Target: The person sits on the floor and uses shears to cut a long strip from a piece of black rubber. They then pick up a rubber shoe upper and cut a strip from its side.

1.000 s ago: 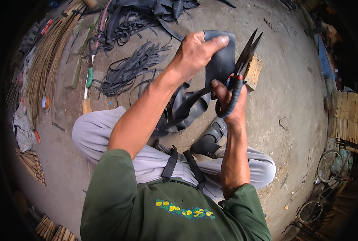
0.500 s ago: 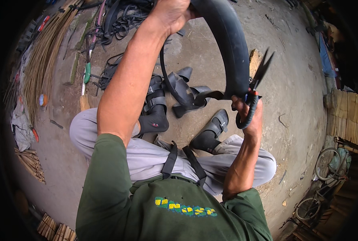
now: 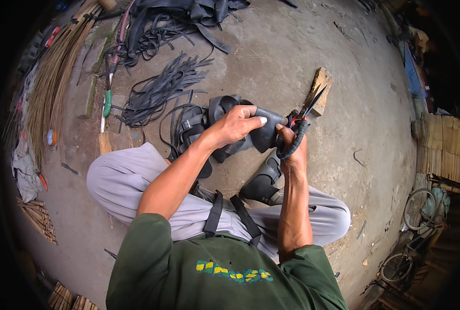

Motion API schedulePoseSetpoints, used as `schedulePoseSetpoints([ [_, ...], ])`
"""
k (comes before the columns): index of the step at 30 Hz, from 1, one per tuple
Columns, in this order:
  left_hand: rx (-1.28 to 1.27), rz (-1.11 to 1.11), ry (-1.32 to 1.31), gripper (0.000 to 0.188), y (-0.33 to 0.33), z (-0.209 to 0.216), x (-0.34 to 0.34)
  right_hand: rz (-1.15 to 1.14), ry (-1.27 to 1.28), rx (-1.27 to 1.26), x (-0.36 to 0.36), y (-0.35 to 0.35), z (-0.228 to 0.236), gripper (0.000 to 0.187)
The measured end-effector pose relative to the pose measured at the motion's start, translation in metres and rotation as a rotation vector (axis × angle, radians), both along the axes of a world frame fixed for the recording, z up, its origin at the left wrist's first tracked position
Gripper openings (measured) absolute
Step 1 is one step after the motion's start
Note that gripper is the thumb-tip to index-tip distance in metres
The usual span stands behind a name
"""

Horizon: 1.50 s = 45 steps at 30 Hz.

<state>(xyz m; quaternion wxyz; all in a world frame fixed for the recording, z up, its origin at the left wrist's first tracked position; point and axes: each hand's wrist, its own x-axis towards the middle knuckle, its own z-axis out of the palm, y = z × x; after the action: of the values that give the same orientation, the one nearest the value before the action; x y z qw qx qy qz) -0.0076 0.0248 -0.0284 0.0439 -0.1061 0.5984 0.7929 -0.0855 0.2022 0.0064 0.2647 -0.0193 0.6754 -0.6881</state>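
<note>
A wide piece of black rubber inner tube (image 3: 263,135) is stretched between my two hands above my feet. My left hand (image 3: 233,126) pinches its left part, with the thumb laid on top. At its right edge, my right hand (image 3: 295,151) grips the rubber with the thumb while also holding scissors (image 3: 311,104). The scissors have dark blades, spread slightly and pointing up and away, and black-wrapped handles looped around the hand. More of the rubber hangs in folds (image 3: 222,106) beyond my left hand; part of it is hidden behind that hand.
Thin cut rubber strips (image 3: 163,93) lie ahead on the left, with a tangled black rubber heap (image 3: 163,26) farther off. A wooden block (image 3: 320,92) rests beyond the scissors. Long thin sticks (image 3: 59,77) line the left; a bicycle wheel (image 3: 420,209) stands at the right.
Both hands have come lower and closer together. The long raised length of rubber tube is down, and a short section now spans the hands. The scissors have shifted left.
</note>
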Motion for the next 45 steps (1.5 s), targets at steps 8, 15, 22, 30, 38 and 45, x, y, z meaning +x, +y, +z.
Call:
schedulePoseSetpoints([
  [8,0.171,0.059,0.003,0.028,-0.006,-0.008,0.009,-0.017,0.042,-0.154,-0.006,0.004,-0.008,0.015],
  [15,0.03,-0.021,-0.492,0.068,-0.008,-0.023,0.033,-0.074,0.015,-0.235,-0.015,0.008,-0.011,0.023],
  [22,0.671,-0.237,-0.309,0.107,0.033,-0.036,0.031,-0.009,-0.088,-0.299,0.01,0.004,-0.002,0.025],
  [30,0.633,-0.043,-0.284,0.034,0.063,-0.051,0.04,0.026,-0.008,-0.127,0.024,0.026,0.0,0.026],
  [38,0.556,0.268,-0.143,0.03,0.089,-0.07,0.029,0.134,0.215,0.125,0.021,0.045,-0.011,0.01],
  [45,0.505,0.023,-0.366,0.035,0.115,-0.087,0.045,-0.16,-0.007,-0.16,0.015,0.053,-0.029,0.02],
])
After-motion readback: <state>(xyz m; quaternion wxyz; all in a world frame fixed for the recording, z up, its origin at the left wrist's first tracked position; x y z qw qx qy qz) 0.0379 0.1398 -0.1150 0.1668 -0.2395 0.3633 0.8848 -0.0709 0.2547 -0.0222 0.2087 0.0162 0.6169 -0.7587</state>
